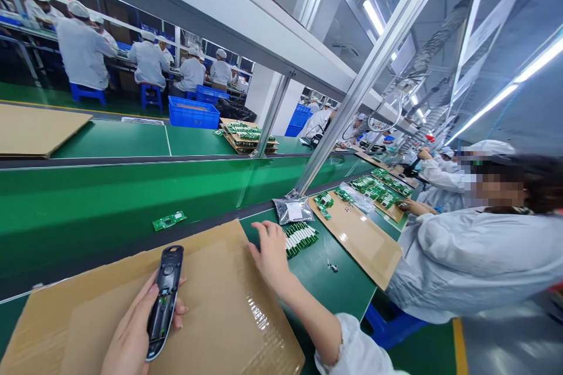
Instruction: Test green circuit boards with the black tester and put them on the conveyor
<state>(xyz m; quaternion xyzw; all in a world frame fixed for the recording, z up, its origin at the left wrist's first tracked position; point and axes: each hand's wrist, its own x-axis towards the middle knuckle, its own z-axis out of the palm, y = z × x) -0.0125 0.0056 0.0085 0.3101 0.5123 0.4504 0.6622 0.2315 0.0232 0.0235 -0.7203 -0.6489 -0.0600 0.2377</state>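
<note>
Held upright in my left hand (132,325) is a black remote control (166,299), its underside open so that a green circuit board and a battery bay show inside. My fingers wrap round its sides, above a brown cardboard sheet (215,299). My right hand (271,252) reaches over the sheet's right edge with fingers apart and nothing visible in them. Just beside it stands a row of small green circuit boards (302,238); whether the fingers touch them I cannot tell. Behind the row lies a silvery plastic bag (294,210) with a white label.
A single circuit board (169,221) lies on the green conveyor belt (109,199). A metal post (334,123) rises at the table's back edge. To the right are small metal parts (332,266), another cardboard sheet (365,237) and a seated co-worker (470,263).
</note>
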